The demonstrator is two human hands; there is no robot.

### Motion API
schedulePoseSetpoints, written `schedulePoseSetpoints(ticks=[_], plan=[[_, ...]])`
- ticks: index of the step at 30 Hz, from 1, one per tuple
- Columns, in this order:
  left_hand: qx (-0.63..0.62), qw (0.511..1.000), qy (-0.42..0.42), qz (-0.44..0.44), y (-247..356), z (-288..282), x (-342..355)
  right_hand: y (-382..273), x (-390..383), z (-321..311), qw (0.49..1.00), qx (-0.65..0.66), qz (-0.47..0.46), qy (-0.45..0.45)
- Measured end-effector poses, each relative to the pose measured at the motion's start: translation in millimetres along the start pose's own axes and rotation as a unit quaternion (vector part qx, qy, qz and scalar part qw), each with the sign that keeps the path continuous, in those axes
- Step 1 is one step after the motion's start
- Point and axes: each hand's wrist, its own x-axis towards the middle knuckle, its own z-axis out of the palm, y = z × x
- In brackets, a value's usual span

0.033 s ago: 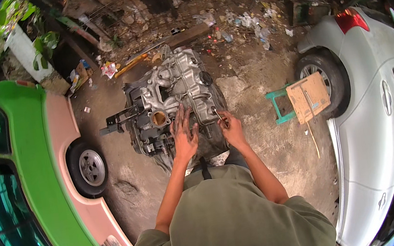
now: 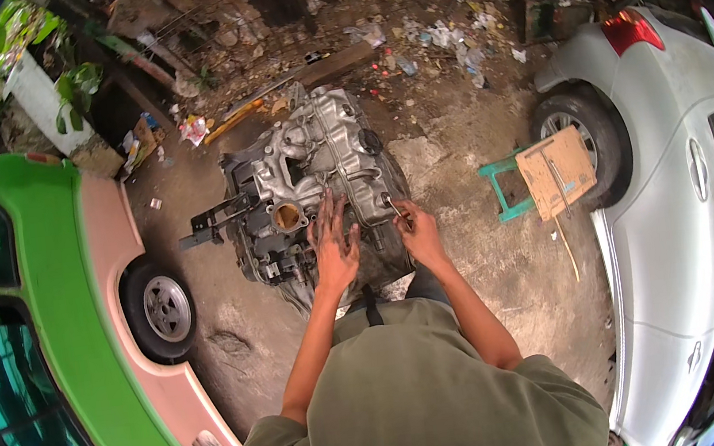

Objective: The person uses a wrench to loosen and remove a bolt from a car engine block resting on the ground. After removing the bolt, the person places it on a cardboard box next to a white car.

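Stood over an engine [image 2: 316,183] set down on the concrete floor [image 2: 479,270], out of any car and midway between the two parked on either side of it. Had the left hand [image 2: 333,245] spread flat, fingers fanned, on the near top of the engine, just beside a round open port [image 2: 288,217]. Had the right hand [image 2: 418,235] at the engine's near right edge, fingers pressed together and pinching a thin metal tool [image 2: 393,208] whose tip met the casing. Could not tell what kind of tool.

Judged the work as partway: engine already lifted free and stripped of hoses, round port bare, long ribbed cover [image 2: 346,148] still in place, black bracket [image 2: 212,220] still sticking out from the engine's left side. Plenty left bolted on.

Saw dull grey cast metal, lumpy and ribbed, greasy and darker low down; glossy green and pink panels on the car [image 2: 53,287] left of the engine; smooth silver paint on the car [image 2: 682,183] to its right; a teal stool [image 2: 503,192] with a rough wooden board on top, right of the engine; scraps and litter on the dirt beyond it.
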Motion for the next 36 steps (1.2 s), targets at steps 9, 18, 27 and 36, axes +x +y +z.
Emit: schedulePoseSetpoints(ticks=[9, 18, 27, 36], plan=[[0.004, 1.0, -0.013, 0.018, 4.7, 1.4, 1.9, -16.5, 2.6, -2.9, 0.998, -0.051, -0.015, -0.014], [-0.009, 1.0, 0.02, 0.016, 12.9, 11.2, 0.1, -24.8, 6.9, -7.4, 0.991, -0.109, -0.074, -0.037], [-0.05, 0.998, 0.023, 0.023, 12.9, 23.8, -2.9, -10.2, 0.0, -3.1, 0.988, -0.115, -0.096, -0.044], [-0.049, 0.997, 0.039, 0.034, 12.1, 21.1, 3.4, -14.3, 3.8, -2.1, 0.994, -0.076, -0.06, -0.049]])
